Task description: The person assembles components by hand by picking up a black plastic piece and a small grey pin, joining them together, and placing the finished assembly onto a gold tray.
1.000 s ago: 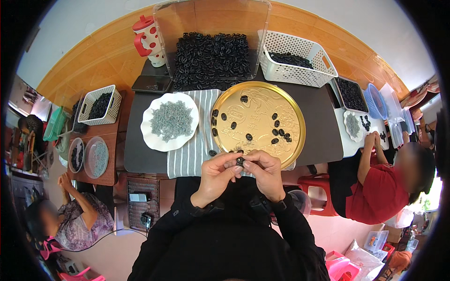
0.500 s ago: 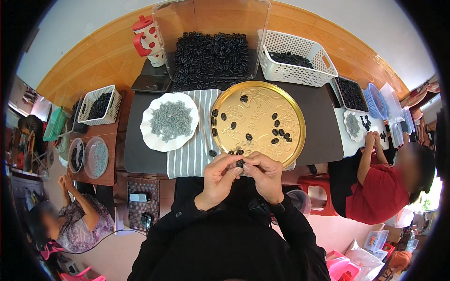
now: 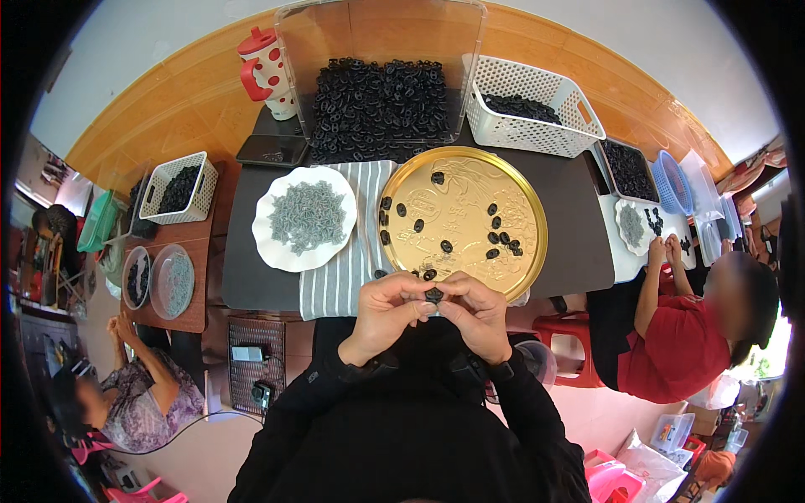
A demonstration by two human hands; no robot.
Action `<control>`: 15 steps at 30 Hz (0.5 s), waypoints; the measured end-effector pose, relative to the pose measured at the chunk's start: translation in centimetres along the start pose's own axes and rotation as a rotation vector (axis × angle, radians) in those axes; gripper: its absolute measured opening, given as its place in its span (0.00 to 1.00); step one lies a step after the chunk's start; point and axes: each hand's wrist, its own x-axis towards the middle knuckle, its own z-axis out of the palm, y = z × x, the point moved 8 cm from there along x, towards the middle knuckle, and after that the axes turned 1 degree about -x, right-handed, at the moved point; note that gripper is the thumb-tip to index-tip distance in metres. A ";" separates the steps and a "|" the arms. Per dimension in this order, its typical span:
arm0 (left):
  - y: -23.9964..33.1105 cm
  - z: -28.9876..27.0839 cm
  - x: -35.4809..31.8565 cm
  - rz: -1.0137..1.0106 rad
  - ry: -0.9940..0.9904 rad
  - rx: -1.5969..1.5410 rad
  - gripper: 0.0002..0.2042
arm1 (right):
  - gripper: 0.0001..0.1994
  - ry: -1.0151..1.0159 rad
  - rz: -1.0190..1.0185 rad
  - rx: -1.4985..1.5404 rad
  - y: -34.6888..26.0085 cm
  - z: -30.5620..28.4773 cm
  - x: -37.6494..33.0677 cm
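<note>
A small black oval plastic part (image 3: 433, 295) is pinched between both hands at the near edge of the round gold tray (image 3: 542, 220). My left hand (image 3: 387, 317) grips its left side with thumb and forefinger. Closed on the other side is my right hand (image 3: 476, 313). Several similar black parts, such as one black piece (image 3: 446, 246), lie scattered on the tray. To the left, a white scalloped plate (image 3: 265, 243) holds a heap of small grey-clear pieces (image 3: 307, 216), perhaps screws. A striped grey cloth (image 3: 323, 289) lies partly under plate and tray.
Behind the tray stand a clear bin (image 3: 377, 42) of black parts and a white perforated basket (image 3: 537, 138). A red-lidded tumbler (image 3: 270, 75) and a dark phone (image 3: 271, 151) sit at back left. One person (image 3: 151, 394) works at left, another (image 3: 679, 344) at right.
Both hands have shifted slightly, the left one a little lower and its fingers closer around the part. The black part now shows more plainly between the fingertips.
</note>
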 end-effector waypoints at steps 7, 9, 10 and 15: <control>-0.2 -0.1 0.0 -0.028 -0.056 -0.089 0.11 | 0.12 0.072 -0.259 -0.358 -1.2 0.9 -1.3; -0.2 0.2 -0.2 -0.028 -0.069 -0.096 0.11 | 0.12 0.150 -0.361 -0.454 -2.4 1.5 -1.6; 0.0 0.4 -0.2 -0.015 -0.063 -0.083 0.10 | 0.12 0.150 -0.360 -0.454 -2.2 1.6 -1.7; 0.5 0.8 -0.5 0.028 -0.067 -0.022 0.11 | 0.11 0.201 -0.452 -0.558 -2.2 1.8 -2.5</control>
